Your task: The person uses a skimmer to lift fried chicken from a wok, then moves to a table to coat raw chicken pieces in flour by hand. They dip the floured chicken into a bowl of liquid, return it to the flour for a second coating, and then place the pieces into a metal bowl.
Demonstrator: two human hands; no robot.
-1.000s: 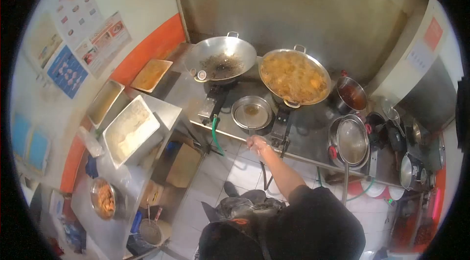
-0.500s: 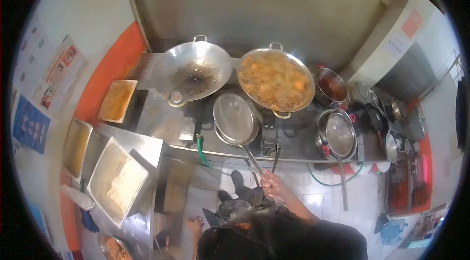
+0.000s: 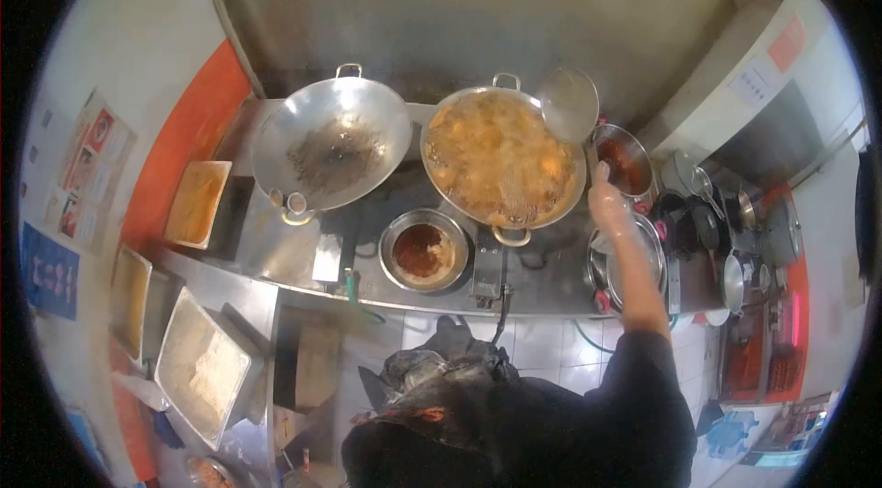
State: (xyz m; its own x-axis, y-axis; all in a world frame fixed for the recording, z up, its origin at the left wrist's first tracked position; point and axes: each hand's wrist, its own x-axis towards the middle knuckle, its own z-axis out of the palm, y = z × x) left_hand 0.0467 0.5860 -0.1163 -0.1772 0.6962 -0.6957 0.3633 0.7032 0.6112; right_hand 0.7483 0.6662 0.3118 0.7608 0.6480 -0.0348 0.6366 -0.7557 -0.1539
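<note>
My right hand (image 3: pixel 616 205) is closed around the strainer's (image 3: pixel 570 106) handle.
Its mesh overlaps the right rim of the bubbling wok (image 3: pixel 501 157), near the saucepot (image 3: pixel 625 164).

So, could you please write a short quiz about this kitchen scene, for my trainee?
1. What does the right hand hold?
a) green hose
b) round metal strainer
c) white rectangular lid
2. True or false: the wide steel wok with dark residue stands left of the wide steel wok of bubbling food.
3. Fill in: the round steel pot right of both woks holds ____-brown liquid.
Key: 1 b; 2 true; 3 red
</note>
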